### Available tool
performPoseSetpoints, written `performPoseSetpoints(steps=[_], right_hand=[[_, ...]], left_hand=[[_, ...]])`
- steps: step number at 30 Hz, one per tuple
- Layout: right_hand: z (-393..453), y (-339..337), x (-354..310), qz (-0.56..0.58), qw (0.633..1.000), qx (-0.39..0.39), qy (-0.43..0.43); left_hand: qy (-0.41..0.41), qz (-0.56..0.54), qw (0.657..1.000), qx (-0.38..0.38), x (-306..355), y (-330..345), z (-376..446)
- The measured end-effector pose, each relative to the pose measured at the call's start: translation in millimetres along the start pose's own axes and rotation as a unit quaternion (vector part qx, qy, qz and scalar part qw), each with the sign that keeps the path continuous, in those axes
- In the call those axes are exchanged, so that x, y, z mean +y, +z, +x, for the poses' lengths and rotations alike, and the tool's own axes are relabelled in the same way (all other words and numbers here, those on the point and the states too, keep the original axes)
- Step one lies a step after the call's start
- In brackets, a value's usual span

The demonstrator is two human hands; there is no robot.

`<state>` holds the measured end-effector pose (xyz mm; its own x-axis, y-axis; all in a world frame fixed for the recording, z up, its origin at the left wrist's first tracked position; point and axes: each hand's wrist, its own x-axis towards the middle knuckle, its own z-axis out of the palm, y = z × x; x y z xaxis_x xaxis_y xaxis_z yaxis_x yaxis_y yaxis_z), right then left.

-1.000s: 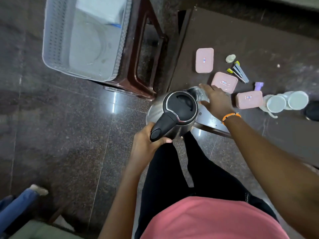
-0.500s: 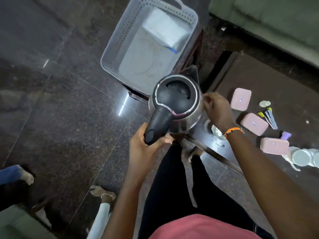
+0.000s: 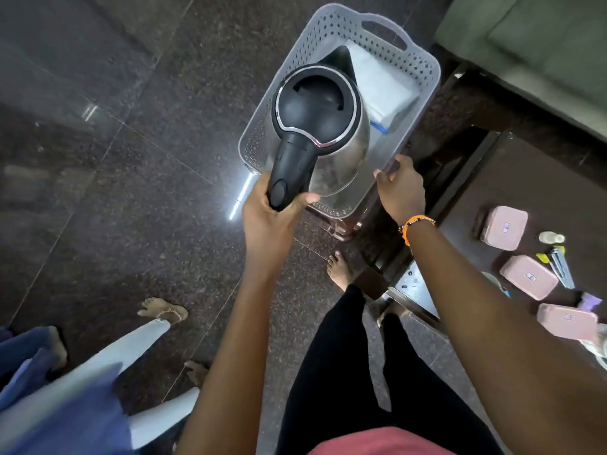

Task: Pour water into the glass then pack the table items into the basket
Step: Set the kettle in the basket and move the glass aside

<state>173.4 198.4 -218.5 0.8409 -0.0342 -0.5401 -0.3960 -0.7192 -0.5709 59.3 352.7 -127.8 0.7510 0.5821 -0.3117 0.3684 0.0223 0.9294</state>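
My left hand [image 3: 276, 208] grips the black handle of a steel kettle [image 3: 323, 126], which hangs over the grey perforated basket [image 3: 423, 65]. A white packet [image 3: 381, 90] lies inside the basket. My right hand [image 3: 399, 188] rests on the basket's near right rim with its fingers spread and nothing held. On the dark table [image 3: 542, 178] at the right lie three pink lidded boxes [image 3: 504, 227], [image 3: 528, 281], [image 3: 566, 320], a small white cap [image 3: 551, 238] and several small tools [image 3: 560, 266]. The glass is mostly hidden behind my right arm.
The basket stands on a brown stool [image 3: 341, 224] beside the table. Another person's legs and bare feet [image 3: 164, 315] are at the lower left on the dark tiled floor. A green sofa [image 3: 532, 44] fills the upper right. White cups [image 3: 601, 351] show at the right edge.
My left hand has carried the kettle away from the table and over the basket. My right hand has left the glass and moved to the basket's rim.
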Motion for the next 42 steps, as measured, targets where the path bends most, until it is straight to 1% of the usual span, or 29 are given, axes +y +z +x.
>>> performPoseSetpoints(steps=[3, 9, 14, 19, 24, 26, 29, 31, 33, 34, 35, 37, 39, 41, 42], right_hand=[[10.2, 11.5, -7.7, 0.007, 0.999, 0.013, 0.032], [22.6, 19.6, -8.6, 0.015, 0.999, 0.002, 0.049], [26.5, 24.4, -6.4, -0.006, 0.998, 0.020, 0.064], [29.0, 27.5, -6.5, -0.008, 0.998, 0.009, 0.056], [29.9, 26.5, -2.4, 0.012, 0.998, 0.010, 0.059], [32.7, 29.7, -3.4, 0.027, 0.998, 0.005, 0.053], [31.9, 30.7, 2.1, 0.115, 0.992, 0.005, 0.048], [27.7, 27.3, 13.5, 0.162, 0.986, 0.002, 0.047], [18.3, 19.2, 29.3, 0.161, 0.986, -0.006, 0.033], [10.8, 13.7, 39.0, 0.142, 0.990, -0.013, 0.016], [1.9, 7.4, 51.3, 0.106, 0.994, -0.020, -0.004], [-19.1, -7.6, 86.6, 0.003, 0.998, -0.033, -0.044], [-40.0, -25.4, 131.1, -0.095, 0.993, -0.025, -0.069], [-58.6, -39.6, 170.4, -0.174, 0.982, -0.004, -0.067], [-65.6, -45.7, 187.5, -0.203, 0.978, 0.002, -0.056]], left_hand=[[-0.014, 0.000, 1.000, -0.005, -7.7, 1.7, 30.3], [-0.038, 0.020, 0.999, -0.010, -25.1, 2.8, 71.8], [-0.047, 0.000, 0.999, 0.009, -32.6, -1.7, 84.0], [-0.041, 0.052, 0.998, 0.013, -34.6, -3.6, 83.9], [-0.038, 0.074, 0.996, 0.019, -32.5, 2.5, 80.4], [-0.035, 0.085, 0.995, 0.048, -32.6, 1.7, 80.8], [-0.044, 0.121, 0.987, 0.099, -38.3, 6.3, 70.1], [-0.079, 0.173, 0.973, 0.127, -46.6, 14.0, 53.6], [-0.136, 0.208, 0.957, 0.151, -53.2, 26.6, 27.3], [-0.153, 0.224, 0.952, 0.145, -56.9, 34.7, 11.8], [-0.154, 0.247, 0.949, 0.120, -61.2, 44.8, -5.4], [-0.132, 0.283, 0.950, 0.026, -70.1, 68.4, -44.1], [-0.110, 0.299, 0.944, -0.081, -78.0, 95.3, -79.0], [-0.074, 0.326, 0.928, -0.166, -86.9, 117.7, -102.4], [-0.062, 0.333, 0.921, -0.195, -91.3, 128.0, -110.6]])
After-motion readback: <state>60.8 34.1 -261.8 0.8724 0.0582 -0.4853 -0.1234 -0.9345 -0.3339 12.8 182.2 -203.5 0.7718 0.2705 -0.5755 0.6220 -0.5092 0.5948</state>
